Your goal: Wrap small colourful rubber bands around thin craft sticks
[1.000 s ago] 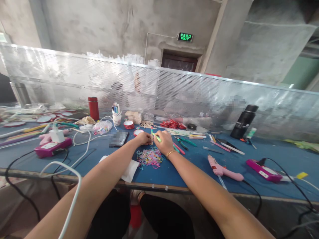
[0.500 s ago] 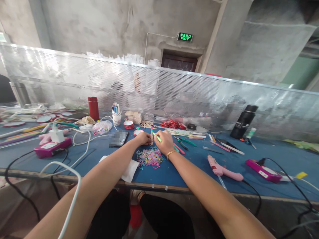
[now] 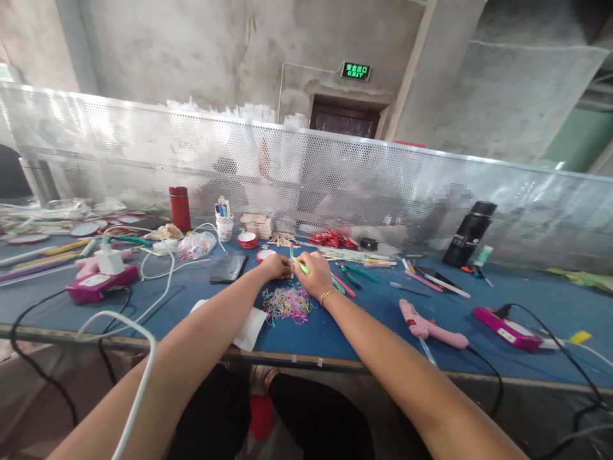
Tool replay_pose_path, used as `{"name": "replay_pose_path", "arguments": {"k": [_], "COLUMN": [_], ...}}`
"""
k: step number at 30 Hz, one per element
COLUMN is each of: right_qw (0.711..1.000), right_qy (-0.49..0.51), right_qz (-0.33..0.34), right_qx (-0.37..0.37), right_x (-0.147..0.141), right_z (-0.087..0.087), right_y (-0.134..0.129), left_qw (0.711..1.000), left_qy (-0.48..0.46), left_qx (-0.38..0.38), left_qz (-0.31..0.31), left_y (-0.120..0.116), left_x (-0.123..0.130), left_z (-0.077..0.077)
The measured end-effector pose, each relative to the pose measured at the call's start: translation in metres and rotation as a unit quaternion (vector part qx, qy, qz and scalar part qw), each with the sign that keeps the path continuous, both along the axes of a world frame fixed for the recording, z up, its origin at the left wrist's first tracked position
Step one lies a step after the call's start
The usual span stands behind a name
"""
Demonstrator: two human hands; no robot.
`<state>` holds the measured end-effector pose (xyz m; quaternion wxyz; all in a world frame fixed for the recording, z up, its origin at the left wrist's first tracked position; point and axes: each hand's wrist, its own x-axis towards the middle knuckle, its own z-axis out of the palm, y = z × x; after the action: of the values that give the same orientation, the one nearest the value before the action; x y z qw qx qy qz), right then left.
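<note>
Two bare hands meet over the blue worktop: the left [image 3: 278, 267] pinches one thin upright stick with a red-and-green top [image 3: 292, 259]; the right [image 3: 313, 273], palm down, grips one lime-green pen [image 3: 301, 266], its tip near the stick. Both forearms reach forward; curled fingers partly hide both things.

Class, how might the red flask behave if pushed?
The red flask stands tall and narrow, so a high push could tip it. Its round body would probably roll once down. Its straight, smooth-looking sides suggest it would stay stiff.
</note>
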<state>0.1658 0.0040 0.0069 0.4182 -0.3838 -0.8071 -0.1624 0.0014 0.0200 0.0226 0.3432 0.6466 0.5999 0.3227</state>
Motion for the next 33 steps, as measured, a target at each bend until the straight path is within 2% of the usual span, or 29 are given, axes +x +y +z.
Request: {"name": "replay_pose_path", "arguments": {"k": [4, 9, 15, 20, 25, 30, 33], "right_qw": [1.000, 1.000, 1.000, 1.000, 1.000, 1.000, 1.000], "right_qy": [0.018, -0.003, 0.012, -0.004, 0.010, -0.005, -0.005], "right_qz": [-0.017, 0.007, -0.020, 0.002, -0.021, 0.005, -0.002], "right_qx": [0.002, 0.004, 0.005, 0.004, 0.000, 0.005, 0.002], "right_x": [0.0008, 0.0000, 0.0006, -0.0003, 0.0008, -0.0010, -0.0018], "right_z": [-0.0002, -0.0002, -0.0003, -0.0005, -0.0008, -0.0002, -0.0004], "right_y": [0.0002, 0.0002, 0.0004, 0.0001, 0.0013, -0.0005, -0.0006], "left_qw": [1.000, 1.000, 1.000, 1.000, 1.000, 1.000, 1.000], "left_qy": [-0.003, -0.004, -0.002, 0.002, 0.006, -0.002, 0.001], "left_qx": [0.004, 0.001, 0.010, 0.003, 0.006, 0.002, -0.001], "left_qz": [0.000, -0.002, -0.009, -0.007, -0.010, -0.003, -0.001], "left_y": [-0.0006, -0.0005, -0.0005, 0.0002, 0.0007, 0.0027, 0.0036], "left_x": [0.0006, 0.0004, -0.0008, -0.0010, -0.0017, -0.0008, -0.0003], "left_z": [0.0002, 0.0002, -0.0001, -0.0008, -0.0010, -0.0023, -0.0025]}}
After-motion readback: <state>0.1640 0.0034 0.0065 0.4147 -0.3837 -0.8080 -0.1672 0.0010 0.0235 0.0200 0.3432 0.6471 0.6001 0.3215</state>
